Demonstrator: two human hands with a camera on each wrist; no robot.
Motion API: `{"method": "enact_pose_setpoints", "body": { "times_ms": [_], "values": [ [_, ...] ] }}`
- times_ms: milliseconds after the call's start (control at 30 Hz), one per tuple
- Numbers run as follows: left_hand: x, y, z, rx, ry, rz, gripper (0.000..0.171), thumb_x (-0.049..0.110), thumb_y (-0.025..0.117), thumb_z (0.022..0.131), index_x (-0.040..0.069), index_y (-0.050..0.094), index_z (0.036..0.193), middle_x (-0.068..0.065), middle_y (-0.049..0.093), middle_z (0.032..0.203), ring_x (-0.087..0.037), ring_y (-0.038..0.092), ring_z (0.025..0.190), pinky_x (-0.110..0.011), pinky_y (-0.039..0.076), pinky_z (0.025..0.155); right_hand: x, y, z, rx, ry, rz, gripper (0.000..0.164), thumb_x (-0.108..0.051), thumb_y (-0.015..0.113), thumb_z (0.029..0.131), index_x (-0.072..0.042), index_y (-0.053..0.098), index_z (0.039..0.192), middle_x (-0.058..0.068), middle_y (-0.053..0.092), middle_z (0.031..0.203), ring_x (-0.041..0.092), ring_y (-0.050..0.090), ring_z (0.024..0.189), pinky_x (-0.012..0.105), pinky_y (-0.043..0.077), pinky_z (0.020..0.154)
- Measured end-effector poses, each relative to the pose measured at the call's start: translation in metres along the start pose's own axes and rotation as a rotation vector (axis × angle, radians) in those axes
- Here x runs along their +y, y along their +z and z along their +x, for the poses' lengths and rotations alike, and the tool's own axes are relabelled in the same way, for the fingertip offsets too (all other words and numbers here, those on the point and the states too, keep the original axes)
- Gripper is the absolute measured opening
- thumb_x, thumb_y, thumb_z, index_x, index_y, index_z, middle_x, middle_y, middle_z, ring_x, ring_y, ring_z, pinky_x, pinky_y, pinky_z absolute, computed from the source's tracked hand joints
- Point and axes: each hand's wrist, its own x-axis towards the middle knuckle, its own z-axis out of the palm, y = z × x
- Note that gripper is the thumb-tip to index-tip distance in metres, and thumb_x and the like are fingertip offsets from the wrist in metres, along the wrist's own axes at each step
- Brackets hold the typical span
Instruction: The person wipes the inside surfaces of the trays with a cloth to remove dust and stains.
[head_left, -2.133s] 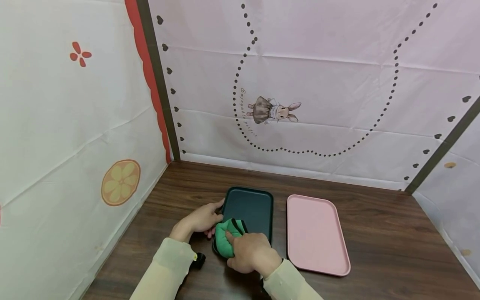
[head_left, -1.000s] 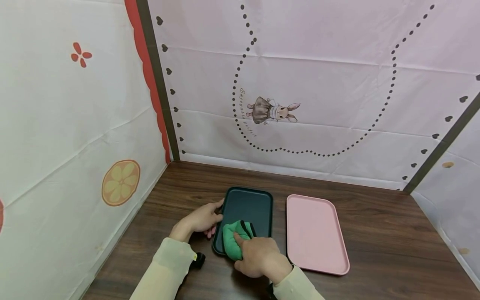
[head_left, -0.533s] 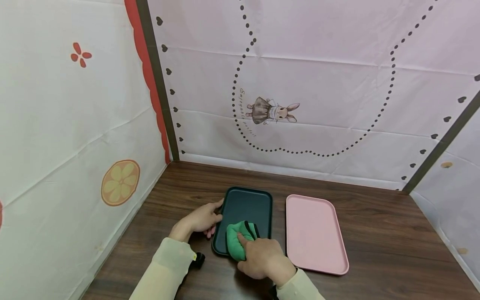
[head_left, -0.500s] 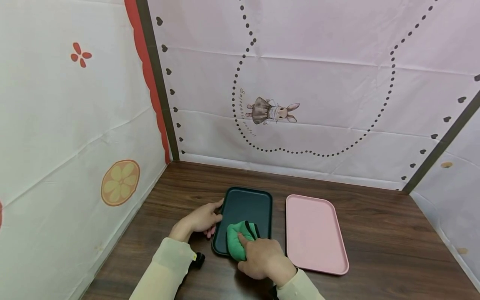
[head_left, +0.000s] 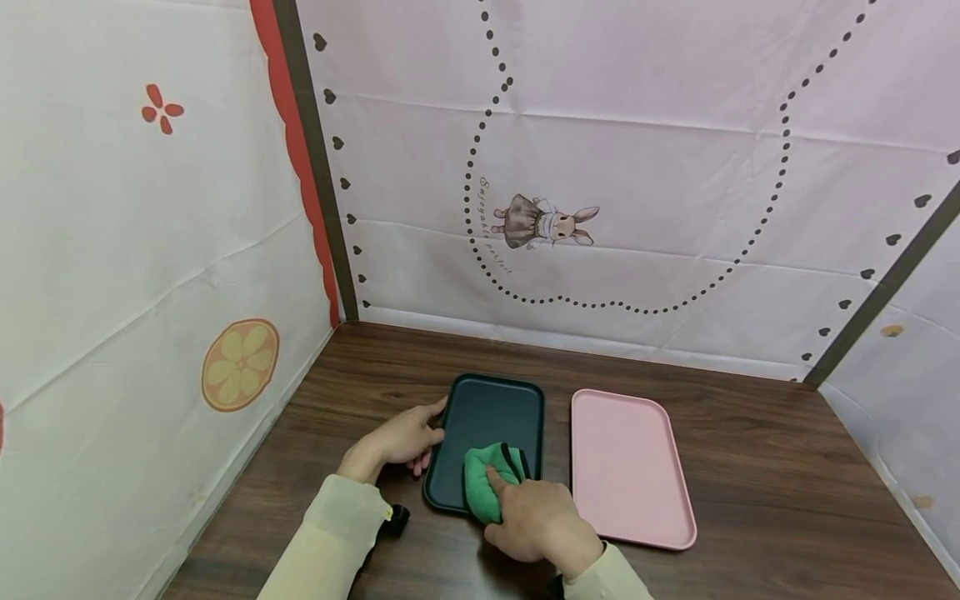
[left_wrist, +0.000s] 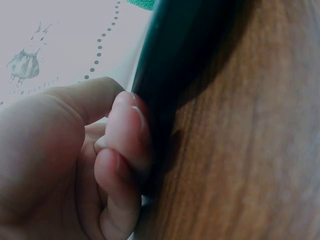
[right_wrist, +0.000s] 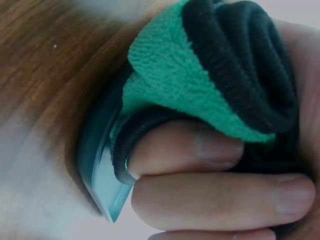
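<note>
A dark teal tray [head_left: 491,406] lies on the wooden table, its left rim held by my left hand [head_left: 397,439]. The left wrist view shows the thumb reaching over that rim, with curled fingertips [left_wrist: 127,127] against the tray's outer side. My right hand [head_left: 540,521] grips a bunched green cloth [head_left: 483,483] with black edging, pressed on the near right part of the tray. From the right wrist, the folded cloth [right_wrist: 170,65] is seen with several fingers curled round it, beside a corner of the tray [right_wrist: 100,145]. The tray's near right corner is hidden in the head view.
Just right of the dark tray lies a pink tray [head_left: 630,467], with a narrow strip of table between them. The wooden table [head_left: 780,467] extends to the right. Printed white sheets [head_left: 637,167] stand as walls at the back and both sides.
My right hand has slid the green cloth rightward along the near end of the dark tray, from its left rim to its right side. The left hand and both trays stay put.
</note>
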Motion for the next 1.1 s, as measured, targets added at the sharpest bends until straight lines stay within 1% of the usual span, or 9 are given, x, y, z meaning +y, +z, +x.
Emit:
{"method": "enact_pose_setpoints", "body": {
  "times_ms": [200, 300, 433, 833, 1100],
  "values": [
    [-0.001, 0.000, 0.000, 0.002, -0.002, 0.004, 0.066, 0.018, 0.050, 0.108, 0.016, 0.020, 0.167, -0.010, 0.063, 0.058, -0.017, 0.059, 0.043, -0.034, 0.054, 0.049, 0.003, 0.001, -0.001, 0.002, 0.006, 0.005, 0.079, -0.052, 0.068, 0.091, -0.028, 0.040, 0.161, 0.005, 0.069, 0.077, 0.019, 0.066, 0.075, 0.042, 0.054, 0.062],
    [-0.001, 0.000, 0.000, 0.001, -0.004, -0.004, 0.066, 0.018, 0.050, 0.108, 0.017, 0.020, 0.167, -0.010, 0.063, 0.058, -0.017, 0.059, 0.043, -0.034, 0.054, 0.048, 0.004, 0.001, -0.002, 0.002, 0.011, 0.009, 0.079, -0.052, 0.068, 0.092, -0.027, 0.040, 0.161, 0.004, 0.065, 0.072, 0.020, 0.066, 0.074, 0.042, 0.054, 0.063],
    [-0.001, 0.000, 0.000, 0.000, -0.002, -0.011, 0.066, 0.017, 0.050, 0.108, 0.017, 0.020, 0.167, -0.009, 0.063, 0.058, -0.017, 0.058, 0.043, -0.033, 0.053, 0.048, 0.007, 0.002, -0.005, 0.009, 0.024, 0.014, 0.079, -0.052, 0.068, 0.092, -0.026, 0.041, 0.161, 0.002, 0.060, 0.066, 0.020, 0.067, 0.073, 0.042, 0.054, 0.060],
    [-0.001, 0.000, 0.001, 0.002, 0.006, -0.002, 0.066, 0.017, 0.050, 0.108, 0.016, 0.020, 0.167, -0.009, 0.062, 0.058, -0.017, 0.059, 0.043, -0.034, 0.054, 0.048, 0.014, 0.001, -0.009, 0.000, 0.038, 0.044, 0.079, -0.052, 0.067, 0.093, -0.024, 0.040, 0.161, 0.003, 0.063, 0.068, 0.021, 0.068, 0.074, 0.041, 0.052, 0.057],
    [-0.001, 0.000, 0.001, 0.000, -0.001, -0.009, 0.067, 0.016, 0.050, 0.107, 0.016, 0.020, 0.167, -0.009, 0.062, 0.058, -0.017, 0.058, 0.043, -0.033, 0.054, 0.048, 0.017, 0.002, -0.010, 0.006, 0.034, 0.062, 0.079, -0.051, 0.066, 0.093, -0.022, 0.040, 0.161, 0.002, 0.057, 0.062, 0.019, 0.064, 0.067, 0.041, 0.050, 0.055]
  ]
}}
